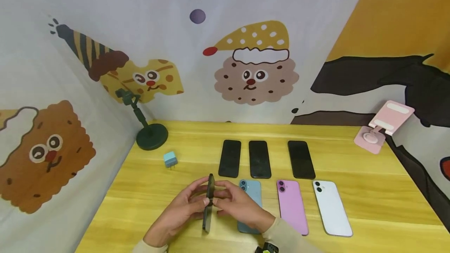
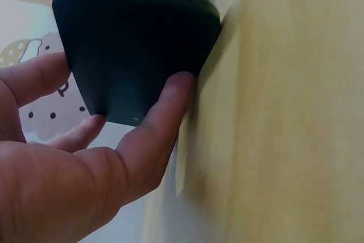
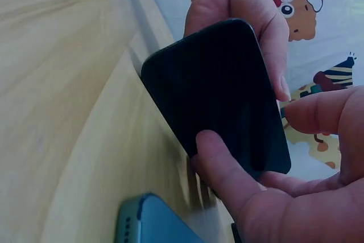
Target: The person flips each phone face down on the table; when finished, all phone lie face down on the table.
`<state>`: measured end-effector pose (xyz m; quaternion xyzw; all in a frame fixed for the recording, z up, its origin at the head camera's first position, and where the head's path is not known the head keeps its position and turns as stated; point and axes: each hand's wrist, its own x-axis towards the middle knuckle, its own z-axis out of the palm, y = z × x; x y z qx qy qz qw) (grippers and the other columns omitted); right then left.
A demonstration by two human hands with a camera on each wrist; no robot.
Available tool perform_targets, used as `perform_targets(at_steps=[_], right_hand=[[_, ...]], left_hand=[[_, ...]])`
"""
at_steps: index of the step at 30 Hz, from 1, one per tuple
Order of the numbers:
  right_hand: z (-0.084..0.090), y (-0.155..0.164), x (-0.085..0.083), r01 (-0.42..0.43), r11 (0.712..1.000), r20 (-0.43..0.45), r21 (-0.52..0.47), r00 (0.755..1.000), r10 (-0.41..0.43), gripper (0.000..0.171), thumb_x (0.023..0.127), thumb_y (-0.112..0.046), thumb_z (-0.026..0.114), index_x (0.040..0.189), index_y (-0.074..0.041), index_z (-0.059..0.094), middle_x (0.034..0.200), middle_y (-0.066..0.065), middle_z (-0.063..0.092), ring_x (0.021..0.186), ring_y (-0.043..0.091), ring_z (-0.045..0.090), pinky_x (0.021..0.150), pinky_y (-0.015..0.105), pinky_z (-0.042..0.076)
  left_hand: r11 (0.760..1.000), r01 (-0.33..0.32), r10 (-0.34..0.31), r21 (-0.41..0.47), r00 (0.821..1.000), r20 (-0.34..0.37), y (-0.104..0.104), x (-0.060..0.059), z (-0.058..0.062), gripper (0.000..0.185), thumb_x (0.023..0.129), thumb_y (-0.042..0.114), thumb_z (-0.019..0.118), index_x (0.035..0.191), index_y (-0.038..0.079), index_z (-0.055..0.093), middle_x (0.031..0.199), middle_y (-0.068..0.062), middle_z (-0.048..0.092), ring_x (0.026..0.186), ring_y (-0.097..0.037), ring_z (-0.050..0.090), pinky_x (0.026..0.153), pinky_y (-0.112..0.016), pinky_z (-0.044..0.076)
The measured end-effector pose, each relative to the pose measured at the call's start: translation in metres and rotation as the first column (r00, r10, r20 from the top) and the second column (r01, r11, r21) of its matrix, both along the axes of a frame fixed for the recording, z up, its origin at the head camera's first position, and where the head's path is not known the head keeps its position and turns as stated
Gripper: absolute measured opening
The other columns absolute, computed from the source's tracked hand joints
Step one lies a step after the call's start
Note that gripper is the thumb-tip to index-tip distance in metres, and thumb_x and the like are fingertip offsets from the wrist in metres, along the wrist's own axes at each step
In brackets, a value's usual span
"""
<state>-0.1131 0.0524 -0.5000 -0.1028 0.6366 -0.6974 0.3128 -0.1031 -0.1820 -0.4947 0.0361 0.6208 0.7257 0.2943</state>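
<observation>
A dark smartphone (image 1: 207, 219) stands on its long edge between both hands, close over the table. My left hand (image 1: 181, 208) holds it from the left, the thumb (image 2: 176, 92) lying on the broad face and fingers at the upper edge. From the other side my right hand (image 1: 239, 204) grips it, thumb (image 3: 213, 146) against the black face. The bottom end with its charging port faces the left wrist camera. Under the right hand lies a blue phone (image 1: 254, 194), partly covered by it, with its camera side up.
A pink phone (image 1: 293, 208) and a white phone (image 1: 332, 208) lie to the right. Behind them are three black phones (image 1: 230, 158), faces up. A blue charger plug (image 1: 170, 159), a dark green stand (image 1: 152, 136) and a pink folding stand (image 1: 391, 117) stand farther back, before a printed curtain.
</observation>
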Motion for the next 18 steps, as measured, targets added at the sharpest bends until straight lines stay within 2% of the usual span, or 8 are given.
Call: perform_targets(at_steps=[4,9,13,18], right_hand=[[0.001,0.002,-0.002,0.001,1.000,0.017,-0.001,1.000,-0.001,0.064,0.107,-0.022,0.065,0.162,-0.007,0.036,0.149,0.024,0.059,0.122,0.035,0.070,0.096,0.050,0.062],[0.003,0.004,-0.002,0.009,0.999,0.050,-0.031,0.999,-0.008,0.066,0.107,-0.021,0.066,0.162,-0.004,0.035,0.135,0.022,0.068,0.106,0.036,0.076,0.089,0.044,0.065],[0.004,0.004,-0.001,0.014,1.000,0.033,-0.016,0.999,-0.014,0.067,0.106,-0.025,0.068,0.160,-0.002,0.037,0.122,0.018,0.074,0.100,0.032,0.078,0.085,0.043,0.066],[0.005,0.006,0.000,0.034,0.999,0.002,0.026,0.999,-0.034,0.065,0.105,-0.025,0.069,0.158,-0.003,0.041,0.112,0.014,0.077,0.097,0.031,0.078,0.080,0.040,0.066]], left_hand=[[0.999,0.042,-0.042,0.002,0.999,-0.014,0.004,-0.001,0.003,0.072,0.107,0.019,0.065,0.168,0.018,0.027,0.169,-0.025,0.028,0.145,-0.033,0.050,0.103,-0.053,0.057],[0.997,0.070,-0.070,-0.011,0.997,-0.028,0.006,0.000,0.004,0.072,0.107,0.020,0.065,0.169,0.015,0.027,0.169,-0.026,0.029,0.144,-0.032,0.051,0.105,-0.053,0.056],[0.998,0.069,-0.069,-0.007,0.997,-0.027,0.007,0.001,0.002,0.072,0.106,0.017,0.066,0.168,0.015,0.030,0.170,-0.026,0.028,0.144,-0.031,0.052,0.106,-0.051,0.056],[0.998,0.057,-0.057,-0.013,0.998,-0.025,0.012,0.001,-0.001,0.074,0.101,0.010,0.072,0.166,0.017,0.036,0.164,-0.027,0.037,0.135,-0.031,0.059,0.103,-0.046,0.059]])
